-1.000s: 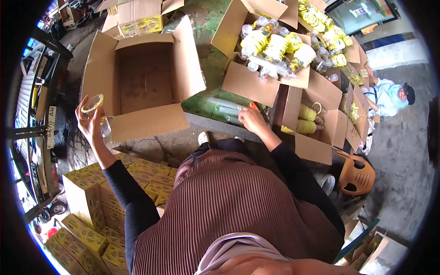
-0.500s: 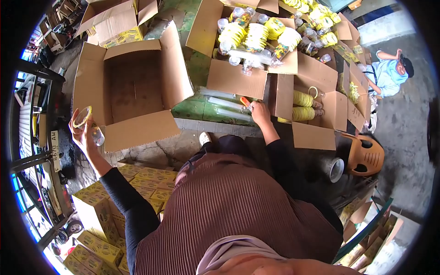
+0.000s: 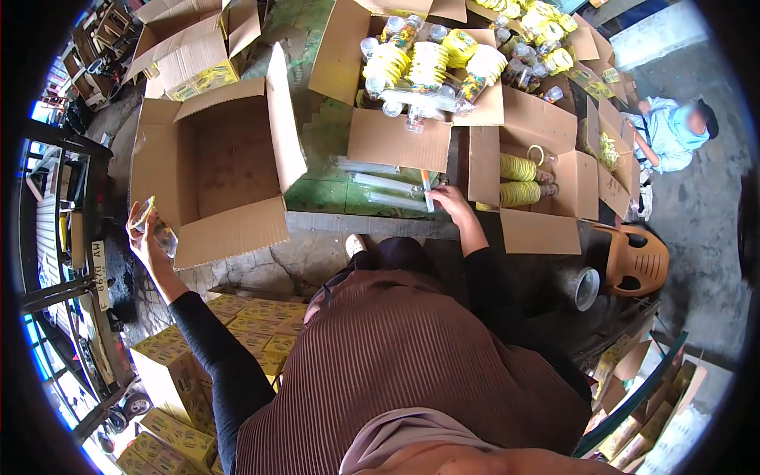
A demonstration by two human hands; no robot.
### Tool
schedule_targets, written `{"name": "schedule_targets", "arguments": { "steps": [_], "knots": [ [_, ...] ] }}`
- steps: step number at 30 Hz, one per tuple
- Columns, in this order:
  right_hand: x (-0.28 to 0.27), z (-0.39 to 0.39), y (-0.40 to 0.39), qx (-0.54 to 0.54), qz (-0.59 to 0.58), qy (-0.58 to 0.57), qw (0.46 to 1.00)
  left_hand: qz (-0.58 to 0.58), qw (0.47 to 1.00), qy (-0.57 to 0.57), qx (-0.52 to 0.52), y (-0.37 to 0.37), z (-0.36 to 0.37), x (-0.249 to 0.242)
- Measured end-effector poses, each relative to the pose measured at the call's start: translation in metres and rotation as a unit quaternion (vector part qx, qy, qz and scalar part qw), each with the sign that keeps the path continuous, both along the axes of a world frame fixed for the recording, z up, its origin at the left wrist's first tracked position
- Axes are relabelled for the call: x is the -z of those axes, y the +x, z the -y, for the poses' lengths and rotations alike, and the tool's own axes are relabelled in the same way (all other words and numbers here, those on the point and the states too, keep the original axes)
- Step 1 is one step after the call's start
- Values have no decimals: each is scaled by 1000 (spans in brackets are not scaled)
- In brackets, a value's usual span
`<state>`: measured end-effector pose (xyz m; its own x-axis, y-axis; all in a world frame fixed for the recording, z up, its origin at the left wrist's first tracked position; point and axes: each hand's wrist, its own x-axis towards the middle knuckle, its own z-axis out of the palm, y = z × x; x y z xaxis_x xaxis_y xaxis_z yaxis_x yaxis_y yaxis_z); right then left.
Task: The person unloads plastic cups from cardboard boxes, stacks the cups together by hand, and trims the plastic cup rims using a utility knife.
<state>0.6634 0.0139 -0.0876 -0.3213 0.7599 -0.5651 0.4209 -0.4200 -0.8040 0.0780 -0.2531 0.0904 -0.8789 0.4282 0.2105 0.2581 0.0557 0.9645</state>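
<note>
At the left, my left hand [image 3: 147, 240] is closed on a clear plastic jar [image 3: 165, 237] with a yellow rim, beside the front left corner of a large open carton [image 3: 229, 162]. My right hand [image 3: 451, 203] grips an orange-and-white cutter-like tool [image 3: 427, 190] over the green table [image 3: 317, 186]. Clear plastic sleeves [image 3: 388, 190] lie on the table just left of the tool. Behind them stands a carton [image 3: 400, 141] heaped with clear jars and yellow ring stacks [image 3: 428, 63].
An open carton [image 3: 541, 231] with yellow ring stacks stands right of my right hand. Further right are an orange plastic chair [image 3: 637, 263], a metal bucket [image 3: 584, 289] and a person in light blue [image 3: 673, 134]. Yellow boxes [image 3: 170, 356] are stacked at lower left.
The tool in my right hand has turned from slanted to nearly upright, showing more of its length. My left hand has tilted the jar and moved slightly right and down. The view has shifted a little.
</note>
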Motion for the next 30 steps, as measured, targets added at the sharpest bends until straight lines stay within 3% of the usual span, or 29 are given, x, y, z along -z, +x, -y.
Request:
{"name": "schedule_targets", "arguments": {
  "steps": [2,3,6,9,10,12,13,14,16,17,20,21,23,28,30],
  "knots": [
    [-7,5,5,49,-84,-112,989,21,999,-30,-2,9,-2,5],
    [-12,8,7,49,-86,-110,989,-5,999,-19,25,-1,-2,23],
    [-19,22,6,-22,-134,-174,975,33,997,-70,23,11,-10,30],
    [-29,35,-10,-92,-98,-127,983,37,998,-34,24,32,-23,25],
    [-32,41,-16,-92,-155,-129,975,23,999,-10,44,30,-27,30],
    [-39,43,-33,-152,-150,-44,976,-34,998,-22,47,35,-34,29],
    [-66,50,-48,-144,-148,-22,978,-27,998,-18,60,36,-35,28],
    [-69,46,-59,-171,-136,-53,974,-29,998,-17,59,37,-36,27],
    [-69,40,-86,-199,-134,50,969,-72,995,-20,69,41,-39,25],
    [-65,39,-103,-192,-170,186,949,-84,993,-6,83,43,-39,24],
    [-90,28,-155,-206,-264,502,798,-93,993,-6,76,41,-37,32],
    [-103,27,-167,-207,-267,502,796,-94,992,5,80,47,-37,29],
    [-123,29,-187,-266,-133,407,864,-81,993,14,89,59,-38,21],
    [-138,43,-196,-232,-130,441,857,-115,989,13,94,71,-26,23],
    [-138,55,-180,-221,-86,404,883,-134,989,-12,53,84,-12,22]
  ]
}}
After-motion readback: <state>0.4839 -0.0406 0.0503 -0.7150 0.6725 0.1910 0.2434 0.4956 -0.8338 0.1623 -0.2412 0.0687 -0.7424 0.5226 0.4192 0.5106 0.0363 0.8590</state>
